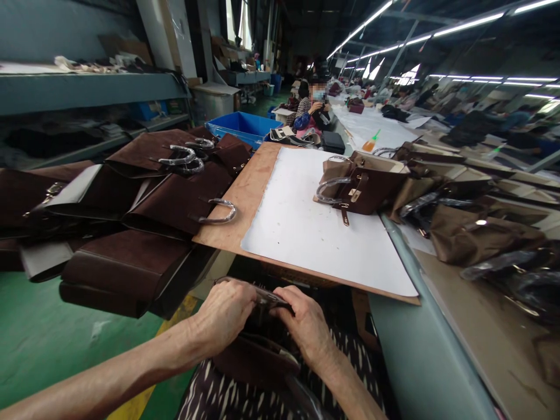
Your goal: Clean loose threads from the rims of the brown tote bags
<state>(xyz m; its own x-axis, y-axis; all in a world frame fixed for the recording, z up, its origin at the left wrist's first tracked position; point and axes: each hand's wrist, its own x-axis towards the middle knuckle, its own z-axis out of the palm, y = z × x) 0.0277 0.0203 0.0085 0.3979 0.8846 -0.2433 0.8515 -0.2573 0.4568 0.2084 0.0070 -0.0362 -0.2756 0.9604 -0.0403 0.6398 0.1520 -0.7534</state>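
Note:
On my lap rests a dark brown handbag (254, 364), partly hidden by my wrists and forearms. My left hand (230, 315) is closed on the bag's far upper edge, its fingertips out of sight. Opposite it, my right hand (301, 321) pinches the same edge between thumb and fingers. A shiny strip of the bag shows between the two hands. Beyond them, a finished-looking brown handbag (371, 189) with a plastic-wrapped handle and a gold clasp stands on a white sheet (297, 216).
The sheet covers a wooden board (231, 224). Brown bags (126, 262) are piled at left, and more handbags (472, 233) crowd the right-hand bench. Behind are a blue bin (245, 125), a bottle of orange liquid (370, 143) and a seated person (312, 105).

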